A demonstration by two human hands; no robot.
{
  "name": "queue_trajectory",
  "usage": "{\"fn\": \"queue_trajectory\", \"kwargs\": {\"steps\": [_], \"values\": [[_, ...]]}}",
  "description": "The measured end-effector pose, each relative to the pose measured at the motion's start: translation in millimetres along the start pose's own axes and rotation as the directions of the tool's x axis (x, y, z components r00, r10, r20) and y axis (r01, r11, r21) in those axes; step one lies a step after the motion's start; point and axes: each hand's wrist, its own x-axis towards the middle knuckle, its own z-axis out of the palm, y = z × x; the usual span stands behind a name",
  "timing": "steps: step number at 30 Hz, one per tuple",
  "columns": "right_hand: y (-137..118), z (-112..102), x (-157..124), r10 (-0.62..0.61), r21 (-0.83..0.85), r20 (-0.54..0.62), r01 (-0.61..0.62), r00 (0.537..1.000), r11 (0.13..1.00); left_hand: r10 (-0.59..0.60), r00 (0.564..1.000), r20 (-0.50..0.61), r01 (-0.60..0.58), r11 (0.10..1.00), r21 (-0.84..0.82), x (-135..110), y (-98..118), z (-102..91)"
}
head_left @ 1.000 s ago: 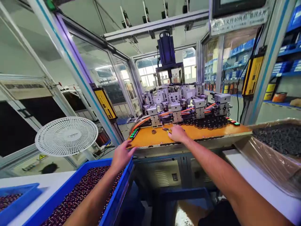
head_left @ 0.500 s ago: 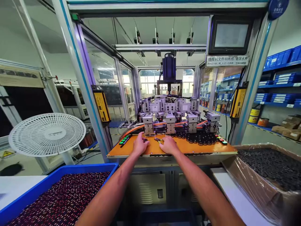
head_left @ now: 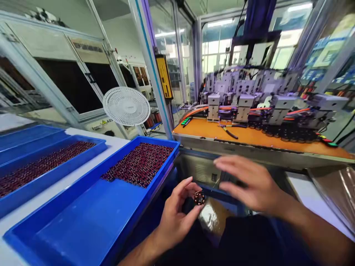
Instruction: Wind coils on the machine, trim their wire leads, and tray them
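Note:
My left hand (head_left: 174, 214) is low in front of me, its fingertips pinched on a small copper-wound coil (head_left: 199, 198). My right hand (head_left: 251, 183) hovers just to the right of the coil with its fingers spread, blurred by motion and holding nothing. Both hands are below the front edge of the orange machine table (head_left: 249, 138). A blue tray (head_left: 83, 218) with several dark red coils (head_left: 141, 162) heaped at its far end lies to the left of my left hand.
A winding machine (head_left: 266, 98) with grey heads stands on the orange table, where small pliers (head_left: 229, 131) lie. A second blue tray (head_left: 41, 173) of coils sits at far left. A white fan (head_left: 126, 106) stands behind. A plastic-lined box (head_left: 337, 188) is at right.
Both hands have drawn back from the orange table toward my lap. The left hand now holds a coil. My view has swung left and down over the blue trays.

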Motion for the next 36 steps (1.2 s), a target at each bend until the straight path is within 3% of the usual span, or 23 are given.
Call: {"fn": "queue_trajectory", "kwargs": {"steps": [2, 4, 9, 14, 17, 20, 23, 25, 27, 30, 32, 36], "values": [[-31, -1, -25, -0.127, -0.022, 0.119, 0.131, 0.985, 0.991, 0.027, 0.999, 0.028, -0.027, 1.0, -0.013, -12, 4, 0.8], [-45, 1, -45, -0.126, -0.053, 0.259, 0.145, 0.958, 0.988, 0.039, 0.998, 0.053, -0.036, 0.998, -0.054, -18, 8, 4.8], [-51, -1, -77, 0.016, -0.028, 0.475, -0.003, 0.88, 1.0, 0.003, 0.996, 0.09, 0.012, 0.986, -0.167, -21, 12, 16.6], [-61, -6, -90, 0.055, 0.197, 0.528, -0.185, 0.848, 0.963, -0.089, 0.991, 0.097, 0.112, 0.955, -0.273, -22, 11, 23.1], [-58, 1, -94, 0.193, 0.378, 0.495, -0.409, 0.847, 0.83, -0.081, 0.989, 0.121, 0.113, 0.949, -0.295, -25, 14, 24.5], [-52, 13, -94, 0.449, 0.578, 0.423, -0.616, 0.787, 0.535, -0.043, 0.983, 0.177, 0.091, 0.958, -0.272, -29, 16, 24.8], [-53, 26, -89, 0.576, 0.715, 0.443, -0.658, 0.687, 0.236, -0.021, 0.969, 0.246, 0.082, 0.967, -0.242, -34, 15, 26.3], [-56, 35, -85, 0.583, 0.757, 0.469, -0.642, 0.663, 0.121, -0.022, 0.971, 0.237, 0.081, 0.968, -0.239, -36, 13, 29.1], [-60, 44, -86, 0.59, 0.784, 0.462, -0.616, 0.662, 0.077, -0.027, 0.983, 0.179, 0.076, 0.96, -0.271, -36, 12, 32.9], [-65, 59, -95, 0.644, 0.824, 0.372, -0.558, 0.668, 0.102, -0.097, 0.992, 0.084, 0.122, 0.921, -0.371, -34, 11, 37.1], [-68, 66, -105, 0.684, 0.84, 0.323, -0.531, 0.654, 0.111, -0.173, 0.982, 0.076, 0.189, 0.877, -0.442, -31, 11, 37.2], [-69, 66, -112, 0.689, 0.834, 0.351, -0.546, 0.634, 0.077, -0.229, 0.969, 0.092, 0.245, 0.848, -0.469, -31, 11, 33.1]]}}
